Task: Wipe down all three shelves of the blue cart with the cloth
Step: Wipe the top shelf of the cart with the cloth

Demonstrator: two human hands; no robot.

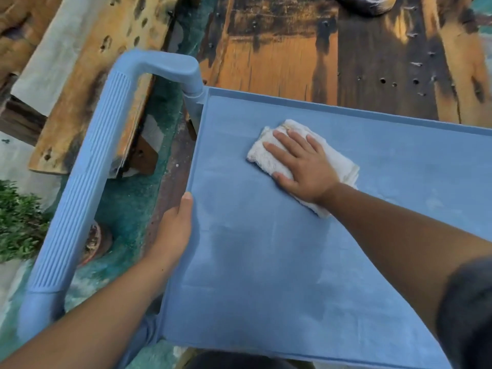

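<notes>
Cloth [269,158]: soft folded towelling, likely light, pressed under flat spread right hand [303,166]; left hand [174,230] clamped on top shelf [266,262] rim.

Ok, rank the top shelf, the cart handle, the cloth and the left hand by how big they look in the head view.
1. top shelf
2. cart handle
3. and 4. cloth and left hand: they look alike, and the right hand covers much of the cloth, so no ranking.
</notes>
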